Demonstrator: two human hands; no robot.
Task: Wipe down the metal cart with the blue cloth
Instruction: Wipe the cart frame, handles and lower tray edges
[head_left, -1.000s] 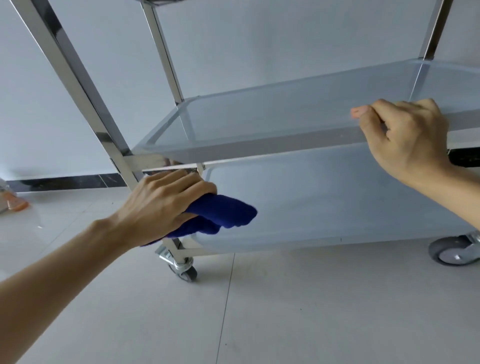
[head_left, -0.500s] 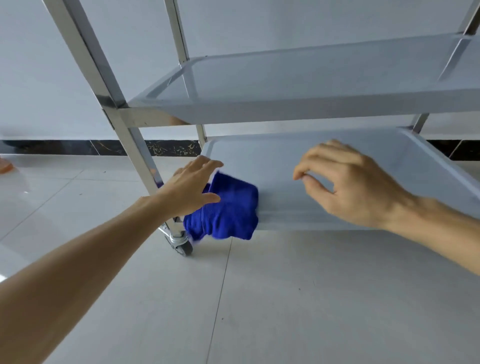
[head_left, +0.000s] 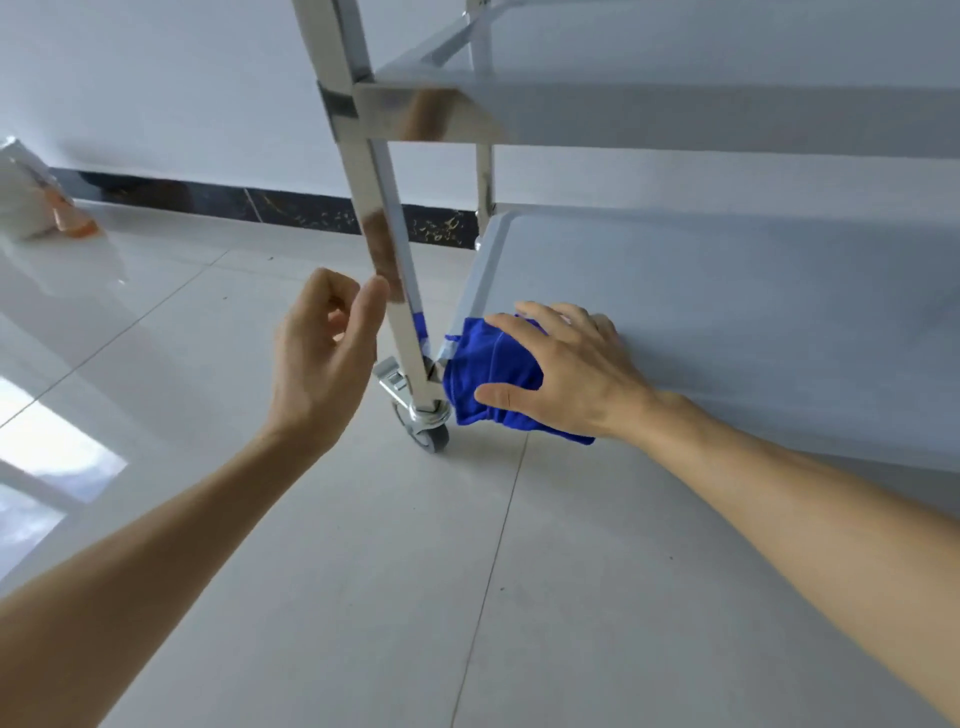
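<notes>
Glossy pale floor tiles (head_left: 363, 597) underfoot, with a plain white wall (head_left: 156, 78) behind and a dark speckled skirting strip (head_left: 291, 207) along its foot. At far left, a blurred white bag with orange marking (head_left: 31, 197) on the floor against the wall. Left of centre, left hand (head_left: 322, 364) raised palm-inward just beside the polished steel corner post (head_left: 387, 270) of the metal cart (head_left: 675, 119), fingers loosely curled and grasping nothing, fingertip near the post though contact hard to judge. Below the post, a small grey caster wheel (head_left: 430, 434) with a metal brake bracket. Just right of the post, folded blue cloth (head_left: 488, 369) lying on the front left corner of the cart's lowest shelf (head_left: 753, 291), draped over its edge. On top of the cloth, right hand (head_left: 571, 374) laid flat, fingers spread and straight, pressing it down, thumb along the front fold. Above, middle shelf (head_left: 727, 117) stretching off to the right.
</notes>
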